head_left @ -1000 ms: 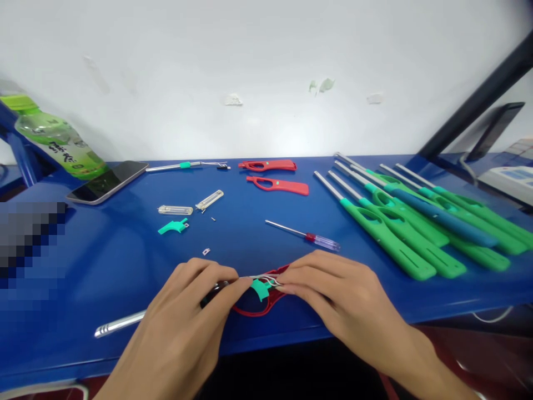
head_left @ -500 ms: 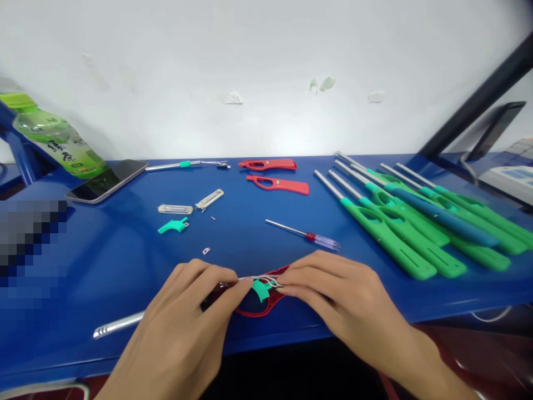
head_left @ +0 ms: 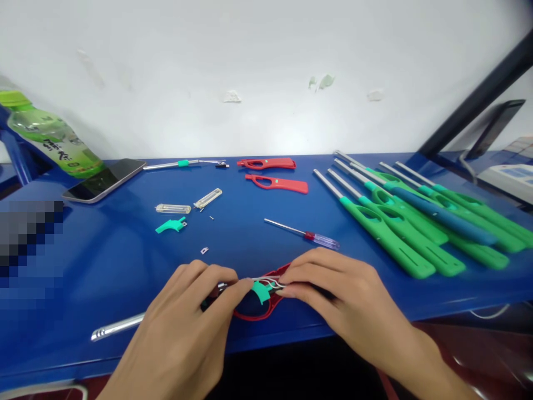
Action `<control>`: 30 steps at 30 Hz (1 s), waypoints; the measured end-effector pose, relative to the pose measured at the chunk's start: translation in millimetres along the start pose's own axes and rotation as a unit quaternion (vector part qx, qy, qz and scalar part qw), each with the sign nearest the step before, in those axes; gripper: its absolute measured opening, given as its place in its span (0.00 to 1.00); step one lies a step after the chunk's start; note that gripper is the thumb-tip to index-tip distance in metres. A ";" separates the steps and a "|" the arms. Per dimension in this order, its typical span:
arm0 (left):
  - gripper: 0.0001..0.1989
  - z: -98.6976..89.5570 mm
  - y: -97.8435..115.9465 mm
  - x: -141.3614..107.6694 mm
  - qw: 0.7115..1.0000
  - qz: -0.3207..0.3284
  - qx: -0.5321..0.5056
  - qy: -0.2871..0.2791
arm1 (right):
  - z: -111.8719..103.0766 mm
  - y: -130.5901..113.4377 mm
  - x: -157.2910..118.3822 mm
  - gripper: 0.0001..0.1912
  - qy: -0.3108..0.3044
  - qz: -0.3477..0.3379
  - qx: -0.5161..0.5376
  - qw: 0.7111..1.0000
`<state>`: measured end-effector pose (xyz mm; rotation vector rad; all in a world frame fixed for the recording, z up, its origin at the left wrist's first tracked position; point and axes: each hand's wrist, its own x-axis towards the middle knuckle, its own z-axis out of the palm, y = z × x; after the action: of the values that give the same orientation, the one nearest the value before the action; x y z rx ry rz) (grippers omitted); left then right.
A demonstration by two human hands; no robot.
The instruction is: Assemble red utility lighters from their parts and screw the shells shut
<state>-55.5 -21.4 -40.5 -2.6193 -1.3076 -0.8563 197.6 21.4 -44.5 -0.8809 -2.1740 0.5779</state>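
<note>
Near the table's front edge lies a red lighter shell (head_left: 255, 318) with a green trigger piece (head_left: 261, 291) in it and white wires (head_left: 270, 279) running over it. My left hand (head_left: 187, 322) is closed on the shell's left part, thumb and fingers pressed by the trigger. A metal tube (head_left: 119, 326) sticks out to the left from under that hand. My right hand (head_left: 341, 300) pinches the wires at the shell's right part; its fingertips hide what lies beneath.
Behind my hands are a screwdriver (head_left: 302, 232), two red shells (head_left: 277, 183), clear fuel tanks (head_left: 173, 209) and a loose green trigger (head_left: 171, 225). Several green lighters (head_left: 387, 233) lie right; a phone (head_left: 104, 180) and bottle (head_left: 58, 141) stand back left.
The view has shifted slightly. Both hands keep nearly the same place on the red shell, and the green trigger piece shows a little more to the left.
</note>
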 end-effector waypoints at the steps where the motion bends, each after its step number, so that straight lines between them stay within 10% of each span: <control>1: 0.18 0.1 0.3 0.0 1.000 0.000 -0.003 0.002 | -0.1 0.2 0.0 0.04 0.000 -0.001 0.000 1.000; 30: 0.24 4.5 -1.1 -11.1 0.999 0.033 0.001 -0.015 | 0.5 -0.5 1.5 0.04 0.014 -0.028 -0.015 0.999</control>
<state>-59.7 -27.2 -50.2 -2.6672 -1.2219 -0.8080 196.2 22.1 -43.9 -0.8351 -2.1798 0.5034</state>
